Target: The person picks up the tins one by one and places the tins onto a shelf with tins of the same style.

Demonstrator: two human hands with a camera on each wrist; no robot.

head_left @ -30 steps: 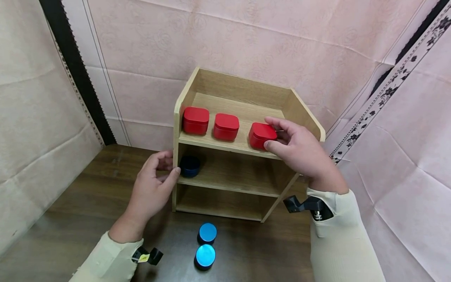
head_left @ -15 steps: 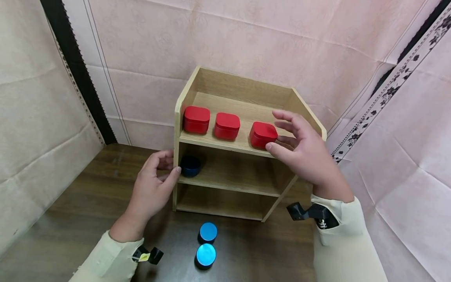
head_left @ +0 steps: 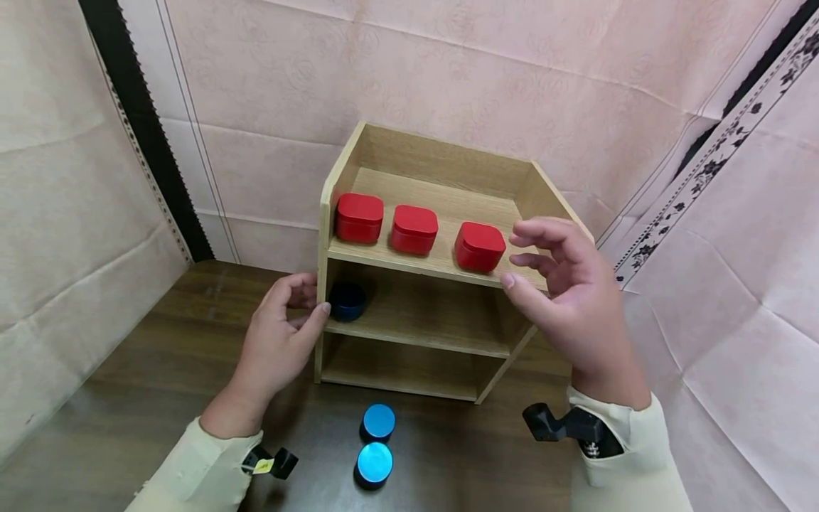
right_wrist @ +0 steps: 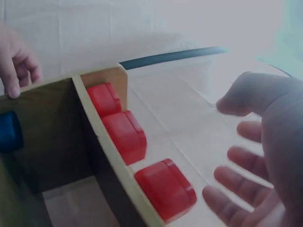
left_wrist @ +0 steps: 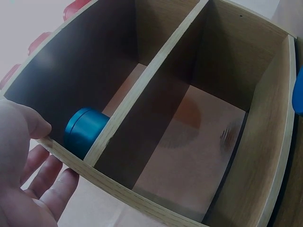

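Note:
On the top board of a wooden shelf (head_left: 416, 341) stand three red boxes, the left (head_left: 360, 218), the middle (head_left: 414, 230) and the right one (head_left: 480, 247). My right hand (head_left: 569, 291) is just right of the right box, fingers apart and holding nothing; the right wrist view shows a gap to that box (right_wrist: 165, 190). My left hand (head_left: 281, 334) grips the shelf's left side panel, thumb on its front edge and fingers behind, as the left wrist view shows (left_wrist: 28, 165). Beside it, a dark blue round container (head_left: 347, 301) sits at the left of the middle level.
Two round containers with bright blue lids, one farther (head_left: 378, 422) and one nearer (head_left: 374, 464), stand on the brown table (head_left: 473, 455) in front of the shelf. Pale cloth (head_left: 461, 78) hangs behind and at both sides.
My right hand has let go of the right red box and drawn back to the right and toward me. The box stays on the top board, and my left hand has kept its place.

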